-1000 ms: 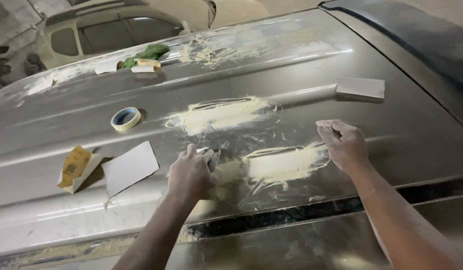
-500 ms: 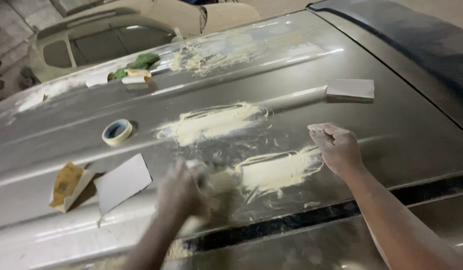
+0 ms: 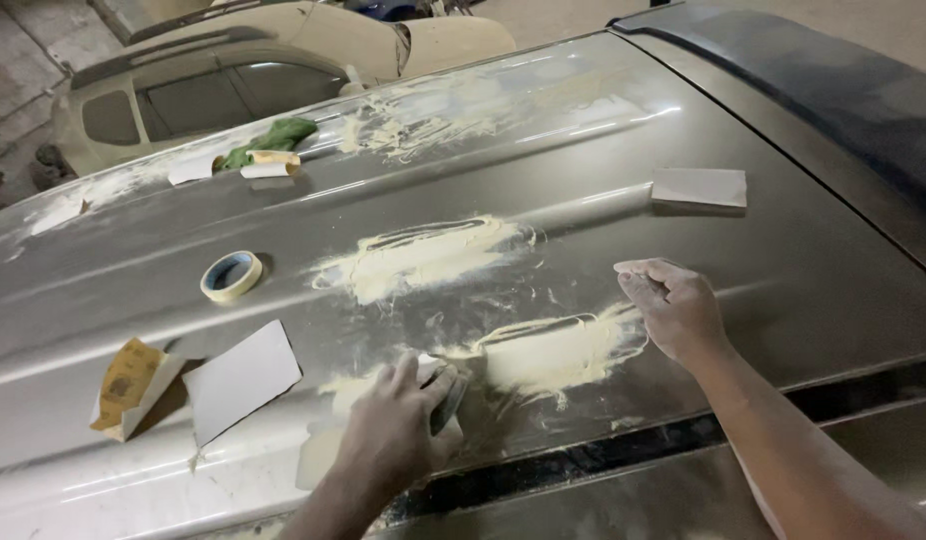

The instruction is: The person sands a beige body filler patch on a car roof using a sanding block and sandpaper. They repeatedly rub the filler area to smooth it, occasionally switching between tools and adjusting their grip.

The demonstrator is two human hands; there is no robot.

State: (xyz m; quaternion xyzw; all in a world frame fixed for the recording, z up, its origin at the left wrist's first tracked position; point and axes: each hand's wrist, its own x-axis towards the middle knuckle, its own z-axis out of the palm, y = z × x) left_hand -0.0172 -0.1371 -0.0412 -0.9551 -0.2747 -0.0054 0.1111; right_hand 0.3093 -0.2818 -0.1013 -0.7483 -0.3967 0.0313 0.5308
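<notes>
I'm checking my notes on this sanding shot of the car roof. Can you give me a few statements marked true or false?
1. The left hand presses a sanding block on the roof panel. True.
2. The right hand holds the tape roll. False: it rests empty on the panel; the roll lies far to the left.
3. Pale filler patches mark the panel. True.
4. The green cloth lies beside the right hand. False: it lies at the far edge.
</notes>
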